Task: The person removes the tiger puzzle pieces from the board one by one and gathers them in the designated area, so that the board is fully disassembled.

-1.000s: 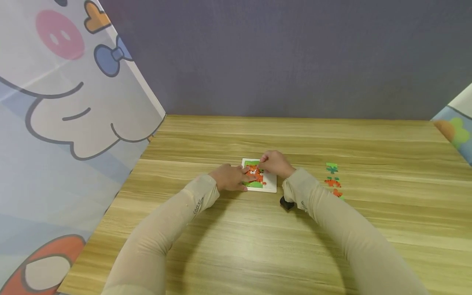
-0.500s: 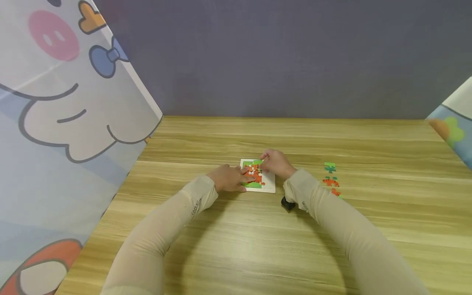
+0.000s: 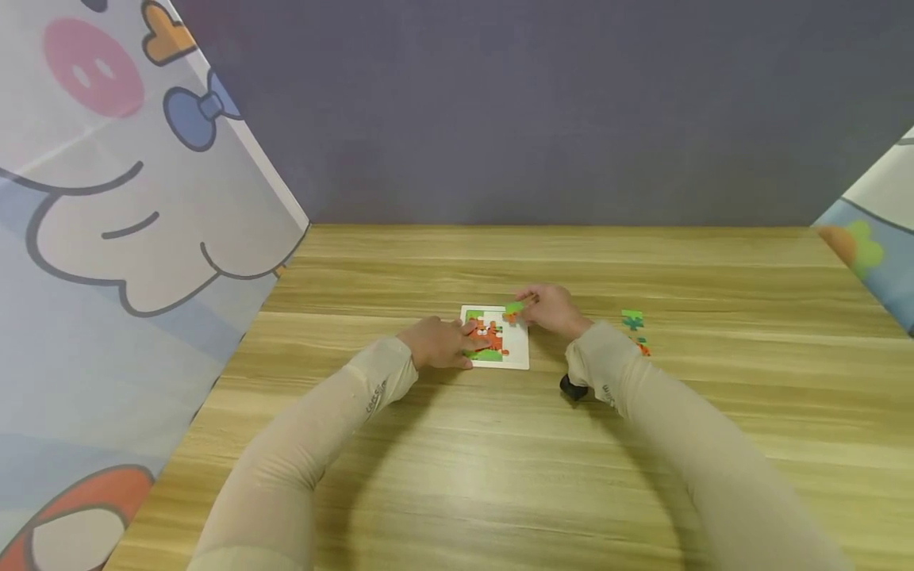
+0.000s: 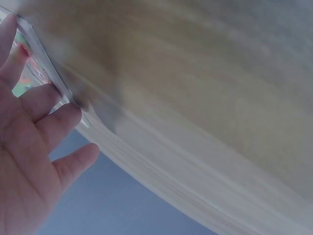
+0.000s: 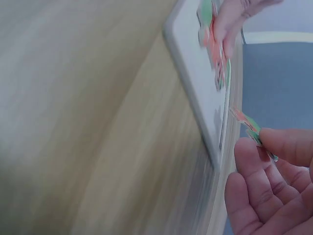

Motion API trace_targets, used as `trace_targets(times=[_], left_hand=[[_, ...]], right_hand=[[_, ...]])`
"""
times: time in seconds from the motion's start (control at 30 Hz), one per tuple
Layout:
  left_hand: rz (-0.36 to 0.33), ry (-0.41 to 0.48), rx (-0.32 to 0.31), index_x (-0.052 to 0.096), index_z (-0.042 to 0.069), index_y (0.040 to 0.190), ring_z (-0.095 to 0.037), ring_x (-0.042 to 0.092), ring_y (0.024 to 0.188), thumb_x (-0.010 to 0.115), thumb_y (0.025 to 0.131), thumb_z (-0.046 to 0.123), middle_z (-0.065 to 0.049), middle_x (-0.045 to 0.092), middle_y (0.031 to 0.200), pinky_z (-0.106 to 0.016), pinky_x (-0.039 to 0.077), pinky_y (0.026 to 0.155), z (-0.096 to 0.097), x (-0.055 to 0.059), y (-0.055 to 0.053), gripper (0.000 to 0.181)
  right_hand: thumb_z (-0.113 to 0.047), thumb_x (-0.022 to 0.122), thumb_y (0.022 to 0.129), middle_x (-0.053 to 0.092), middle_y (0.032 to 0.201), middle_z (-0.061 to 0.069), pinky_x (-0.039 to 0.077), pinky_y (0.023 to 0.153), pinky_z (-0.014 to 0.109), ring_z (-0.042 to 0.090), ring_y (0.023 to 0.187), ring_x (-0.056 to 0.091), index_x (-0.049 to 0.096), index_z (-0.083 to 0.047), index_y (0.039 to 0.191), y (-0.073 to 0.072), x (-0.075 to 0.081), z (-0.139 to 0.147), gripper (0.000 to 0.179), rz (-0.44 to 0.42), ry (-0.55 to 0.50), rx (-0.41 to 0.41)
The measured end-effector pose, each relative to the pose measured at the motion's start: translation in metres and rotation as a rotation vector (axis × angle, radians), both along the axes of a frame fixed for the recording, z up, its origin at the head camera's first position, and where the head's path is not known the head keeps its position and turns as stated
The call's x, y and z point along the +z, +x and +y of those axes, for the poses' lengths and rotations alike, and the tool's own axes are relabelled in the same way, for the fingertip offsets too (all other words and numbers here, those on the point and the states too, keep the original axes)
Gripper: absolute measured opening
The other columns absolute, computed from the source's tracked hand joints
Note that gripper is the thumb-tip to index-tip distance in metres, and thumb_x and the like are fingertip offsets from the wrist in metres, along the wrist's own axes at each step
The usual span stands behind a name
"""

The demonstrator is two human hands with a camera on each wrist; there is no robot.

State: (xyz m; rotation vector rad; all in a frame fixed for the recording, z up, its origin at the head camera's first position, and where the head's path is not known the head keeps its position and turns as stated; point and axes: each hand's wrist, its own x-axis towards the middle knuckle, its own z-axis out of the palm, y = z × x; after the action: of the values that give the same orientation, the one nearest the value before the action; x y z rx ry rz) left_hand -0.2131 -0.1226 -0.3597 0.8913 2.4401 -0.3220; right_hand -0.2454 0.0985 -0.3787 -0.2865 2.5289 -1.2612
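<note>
Cream-coloured sleeves (image 3: 664, 412) stretch across a wood-grain table (image 3: 457, 476) in the head view, as a person bends to a white puzzle board (image 3: 516, 351). The left hand (image 3: 437, 343) lies, fingers spread, over a partly assembled orange and green picture (image 3: 497, 336) on the board's left side. At the board's far right corner, the right hand (image 3: 553, 309) pinches a green and orange puzzle piece (image 3: 512, 311). Loose pieces (image 3: 632, 319) lie on the table to the right, and a black object (image 3: 574, 388) sits at the right cuff.

Seen from the left wrist, the left hand shows its palm, fingers apart at the edge of the board.

Seen from the right wrist, thumb and forefinger pinch the tilted puzzle piece near the board's edge; beyond, the left hand's fingers touch the picture
</note>
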Motion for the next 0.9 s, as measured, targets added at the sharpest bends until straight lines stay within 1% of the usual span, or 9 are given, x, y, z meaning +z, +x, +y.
trace_targets(times=[0.13,0.23,0.4,0.5,0.6,0.67,0.73,0.8,0.9], left_hand=[[-0.011,0.01,0.008,0.028,0.035,0.161,-0.033,0.033,0.153,0.049,0.106,0.044,-0.008,0.021,0.17,-0.049,0.044,0.115,-0.001,-0.001,0.0,0.06],[-0.006,0.018,0.003,0.03,0.034,0.161,-0.033,0.033,0.153,0.051,0.105,0.043,-0.009,0.022,0.17,-0.048,0.044,0.115,-0.001,-0.001,-0.001,0.06],[0.008,0.013,-0.008,0.031,0.034,0.161,-0.032,0.035,0.152,0.053,0.105,0.042,-0.009,0.024,0.169,-0.039,0.056,0.094,-0.002,-0.002,-0.001,0.06],[0.007,0.02,-0.001,0.031,0.034,0.16,-0.032,0.035,0.152,0.054,0.105,0.041,-0.009,0.025,0.169,-0.033,0.055,0.079,-0.002,-0.002,0.0,0.061],[0.007,0.023,0.0,0.031,0.034,0.16,-0.032,0.035,0.152,0.054,0.105,0.041,-0.009,0.025,0.169,-0.032,0.054,0.074,-0.002,-0.002,0.0,0.061],[0.009,0.02,-0.007,0.031,0.034,0.161,-0.032,0.035,0.152,0.053,0.105,0.041,-0.01,0.024,0.169,-0.034,0.056,0.079,-0.002,-0.002,0.0,0.06],[0.013,0.017,-0.01,0.03,0.034,0.161,-0.032,0.035,0.152,0.051,0.105,0.042,-0.01,0.023,0.169,-0.04,0.057,0.091,-0.002,-0.002,0.001,0.06],[0.01,0.019,-0.003,0.03,0.034,0.161,-0.033,0.034,0.153,0.05,0.105,0.043,-0.01,0.023,0.169,-0.045,0.053,0.103,-0.002,-0.002,0.001,0.06],[0.01,0.023,0.006,0.029,0.034,0.161,-0.033,0.033,0.153,0.05,0.105,0.043,-0.009,0.023,0.17,-0.048,0.049,0.108,-0.002,-0.002,0.002,0.06]], right_hand=[[0.003,0.06,0.093,0.071,0.104,0.023,0.059,0.074,0.024,0.006,0.071,0.066,0.06,0.013,0.129,0.001,0.001,0.015,0.037,-0.015,-0.031,-0.024],[0.004,0.058,0.093,0.071,0.098,0.019,0.06,0.075,0.023,0.003,0.07,0.066,0.059,0.014,0.131,0.001,0.004,0.026,0.039,-0.027,-0.039,-0.045],[0.004,0.057,0.093,0.07,0.092,0.01,0.061,0.078,0.026,0.003,0.072,0.067,0.057,0.013,0.133,0.002,0.007,0.044,0.041,-0.05,-0.018,-0.077],[0.002,0.057,0.094,0.07,0.099,0.015,0.062,0.079,0.026,0.004,0.074,0.067,0.057,0.012,0.134,0.004,0.008,0.056,0.041,-0.045,0.0,-0.093],[0.0,0.057,0.095,0.069,0.104,0.017,0.062,0.079,0.027,0.003,0.076,0.068,0.057,0.012,0.135,0.006,0.008,0.068,0.042,-0.036,0.016,-0.1],[-0.001,0.057,0.095,0.069,0.101,0.015,0.062,0.078,0.026,0.002,0.074,0.068,0.057,0.012,0.135,0.007,0.009,0.075,0.042,-0.033,0.027,-0.107],[-0.002,0.057,0.096,0.069,0.098,0.012,0.062,0.077,0.026,0.001,0.074,0.068,0.056,0.012,0.136,0.008,0.01,0.082,0.042,-0.033,0.033,-0.11],[-0.002,0.058,0.095,0.069,0.096,0.011,0.062,0.076,0.025,0.0,0.073,0.067,0.055,0.013,0.137,0.01,0.011,0.09,0.044,-0.036,0.04,-0.116],[-0.002,0.058,0.096,0.07,0.103,0.018,0.061,0.075,0.025,0.0,0.074,0.067,0.052,0.013,0.139,0.012,0.013,0.101,0.046,-0.042,0.046,-0.126]])
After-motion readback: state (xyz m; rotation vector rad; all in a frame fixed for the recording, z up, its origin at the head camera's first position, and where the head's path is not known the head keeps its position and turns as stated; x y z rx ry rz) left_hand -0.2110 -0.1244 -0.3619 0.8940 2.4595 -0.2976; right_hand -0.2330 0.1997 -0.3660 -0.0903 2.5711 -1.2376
